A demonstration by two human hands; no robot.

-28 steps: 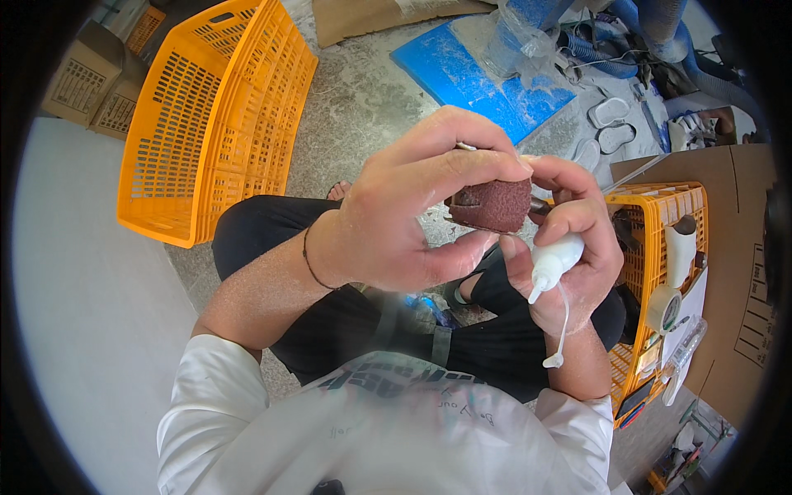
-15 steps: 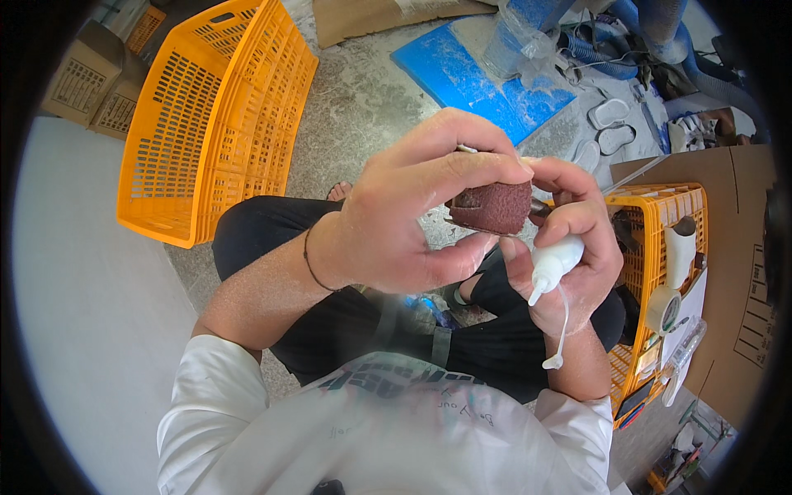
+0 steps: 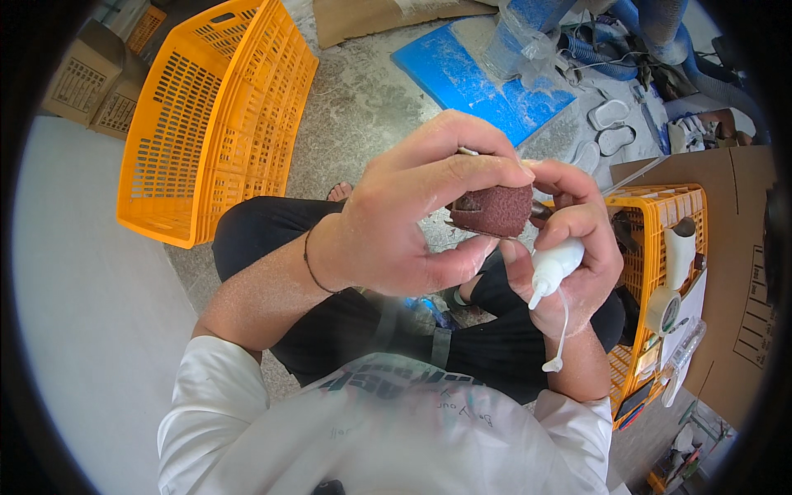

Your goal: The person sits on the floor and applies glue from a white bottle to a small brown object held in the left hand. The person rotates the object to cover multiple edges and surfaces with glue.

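Between my hands is a reddish-brown sandpaper roll on a dark metal shaft, with a ragged edge on its left side. My left hand curls round the roll, fingers over the top and thumb at its lower edge. My right hand meets it from the other side, fingertips at the shaft and the roll's edge. Tucked in the right palm is a small white squeeze bottle, its narrow tip pointing down and left. The bottle's cap dangles from a thin strap.
A large orange crate stands at the left. To the right, a smaller orange crate holds a tape roll and other tools. Farther off lie a dusty blue board, sandals and thick blue hoses. Cardboard rises at the right.
Both hands keep almost the same hold. The sandpaper roll has turned very slightly; its ragged left edge sits a little differently.
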